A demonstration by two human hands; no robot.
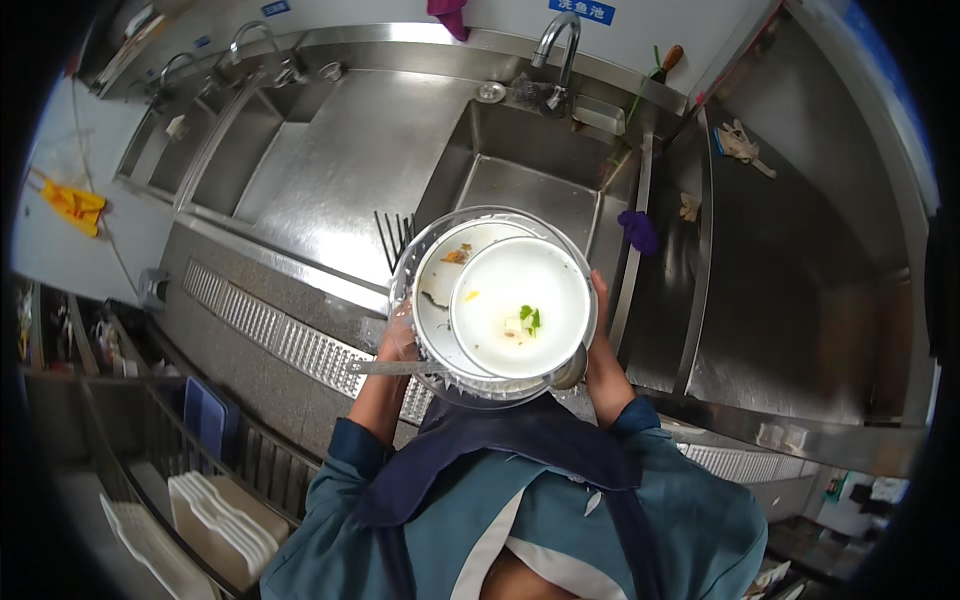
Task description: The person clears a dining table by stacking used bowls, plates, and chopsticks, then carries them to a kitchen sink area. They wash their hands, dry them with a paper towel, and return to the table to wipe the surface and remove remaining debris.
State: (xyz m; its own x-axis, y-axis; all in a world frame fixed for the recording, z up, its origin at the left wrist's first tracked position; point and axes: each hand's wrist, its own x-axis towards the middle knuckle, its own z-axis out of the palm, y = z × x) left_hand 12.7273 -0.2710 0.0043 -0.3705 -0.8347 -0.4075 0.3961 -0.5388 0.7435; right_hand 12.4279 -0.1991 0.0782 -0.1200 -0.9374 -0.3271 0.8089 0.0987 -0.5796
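My left hand [399, 336] and my right hand [599, 315] grip opposite sides of a stack of used dishes. Outermost is a clear glass bowl [403, 264], which partly covers my left fingers. Within it rests a white dish [433, 330] with food scraps. A white bowl [525, 277] sits on top, off to the right, holding a few pale bits and a green herb leaf. From the lower left juts a metal utensil handle [375, 367]; at the lower right shows a metal spoon's bowl [572, 369]. Several black chopsticks [394, 236] stick out at the upper left.
A deep steel sink [540, 180] with a curved faucet [561, 60] lies ahead. Left of it is a steel counter [337, 165]. To the right, a purple cloth [639, 231] hangs over a divider, and gloves [741, 146] lie beyond. Behind my left side stands a slatted rack [262, 450].
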